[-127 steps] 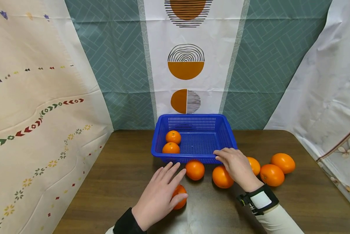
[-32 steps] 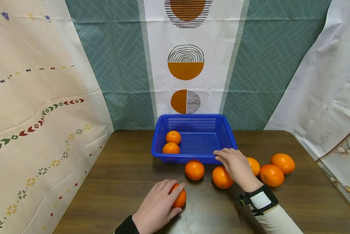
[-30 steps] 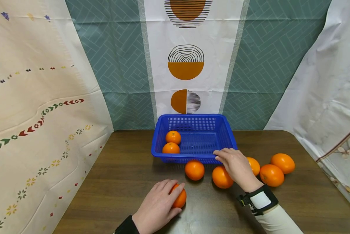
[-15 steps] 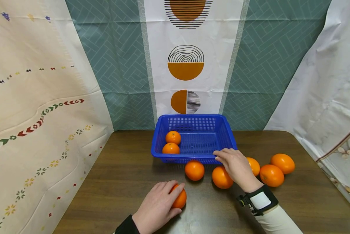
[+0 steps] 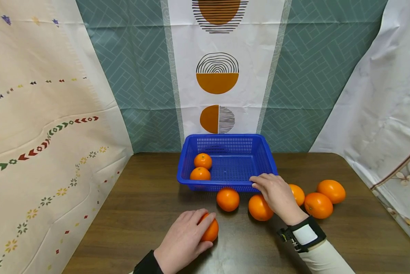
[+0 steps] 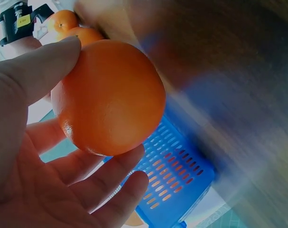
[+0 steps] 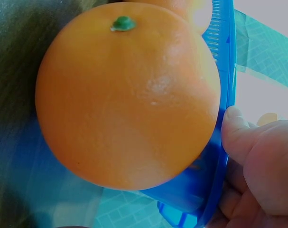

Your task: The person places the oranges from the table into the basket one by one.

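Note:
My left hand [image 5: 185, 239] curls round an orange [image 5: 210, 229] at the table's near middle. Up close in the left wrist view, thumb and fingers lie about the same orange [image 6: 110, 97]. On the front right rim of a blue plastic basket [image 5: 225, 183] is my right hand [image 5: 276, 193]. Seen from the right wrist, its thumb [image 7: 234, 123] touches the rim, with the other fingers bent and partly hidden. Two oranges [image 5: 200, 174] sit at the left inside the basket. Another orange [image 5: 228, 199] stands just before it, and one more [image 5: 259, 207] lies beneath my right hand.
To the right of my right hand several oranges [image 5: 318, 205] lie close together on the brown wooden table [image 5: 139, 213]. Behind the basket hangs a patterned green and white cloth [image 5: 146, 95]. Pale cloths [image 5: 54, 152] border the table on both sides.
Around four seconds ago my left hand hovered with spread fingers over the orange; it has come down and grips it. In the last second it barely moves. My right hand stays on the rim.

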Available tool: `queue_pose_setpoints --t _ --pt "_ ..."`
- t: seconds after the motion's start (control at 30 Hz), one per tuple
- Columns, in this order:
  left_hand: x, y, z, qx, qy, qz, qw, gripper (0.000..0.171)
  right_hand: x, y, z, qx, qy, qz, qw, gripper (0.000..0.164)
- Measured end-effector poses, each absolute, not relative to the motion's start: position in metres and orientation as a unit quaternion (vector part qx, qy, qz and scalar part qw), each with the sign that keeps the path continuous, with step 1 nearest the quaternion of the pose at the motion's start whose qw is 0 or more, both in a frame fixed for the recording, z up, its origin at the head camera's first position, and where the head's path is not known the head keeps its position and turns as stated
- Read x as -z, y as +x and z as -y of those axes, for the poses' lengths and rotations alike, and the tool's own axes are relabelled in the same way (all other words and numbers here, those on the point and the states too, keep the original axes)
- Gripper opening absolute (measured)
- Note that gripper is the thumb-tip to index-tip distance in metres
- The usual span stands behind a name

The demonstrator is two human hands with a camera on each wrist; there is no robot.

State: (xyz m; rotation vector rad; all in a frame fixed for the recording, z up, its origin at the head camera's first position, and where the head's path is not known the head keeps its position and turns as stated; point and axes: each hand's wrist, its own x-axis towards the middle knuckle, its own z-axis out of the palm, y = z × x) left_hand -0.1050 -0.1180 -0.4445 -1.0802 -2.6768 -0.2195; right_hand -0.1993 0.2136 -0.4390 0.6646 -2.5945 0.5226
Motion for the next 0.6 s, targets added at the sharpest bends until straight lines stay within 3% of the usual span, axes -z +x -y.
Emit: queue_pose_setpoints --t 0.6 --pt "0.418 -0.118 0.117 0.088 -0.372 0.905 0.186 0.075 0.438 -0.199 -0.214 -0.187 0.245 0.927 0.212 0.022"
